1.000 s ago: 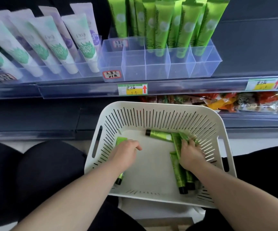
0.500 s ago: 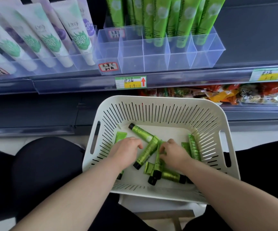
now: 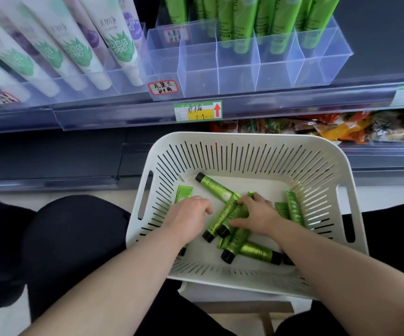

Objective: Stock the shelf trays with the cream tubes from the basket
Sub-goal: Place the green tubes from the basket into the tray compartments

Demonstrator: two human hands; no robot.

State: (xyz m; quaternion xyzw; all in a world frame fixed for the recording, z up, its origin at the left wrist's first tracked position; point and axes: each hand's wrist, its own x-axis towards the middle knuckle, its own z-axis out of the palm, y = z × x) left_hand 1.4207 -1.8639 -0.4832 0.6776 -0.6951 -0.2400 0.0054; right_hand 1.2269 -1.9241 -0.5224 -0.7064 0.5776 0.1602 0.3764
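Shop shelving (image 3: 87,151) fills the far side, and in front of it a person sits with a white slotted basket (image 3: 244,139) by their dark-trousered knees (image 3: 74,238). Their right hand (image 3: 256,217) lies knuckles-up on the cream tubes (image 3: 220,219) heaped in the middle of the basket. The thumb runs along the near side and the fingers curl over the far crimped ends, so it clasps a couple of them. The left hand (image 3: 186,219) sits just beside it, fingers curled down over a lone tube (image 3: 184,193) that lies along the basket's left wall; I cannot tell whether it really grips that one. Around the hands, a black-capped tube (image 3: 214,186) points toward the far left corner, a near tube (image 3: 254,252) lies across the basket floor, and the right-hand tubes (image 3: 294,210) lean against the right wall. Beyond the basket, a green and yellow price tag (image 3: 197,111) sits on the shelf edge. Above it is a clear divided tray (image 3: 244,73) with tall green tubes (image 3: 239,20) standing in its far cells. White tubes (image 3: 118,40) slant in the tray to the left, and bright snack packets (image 3: 317,127) show on the lower shelf at right.
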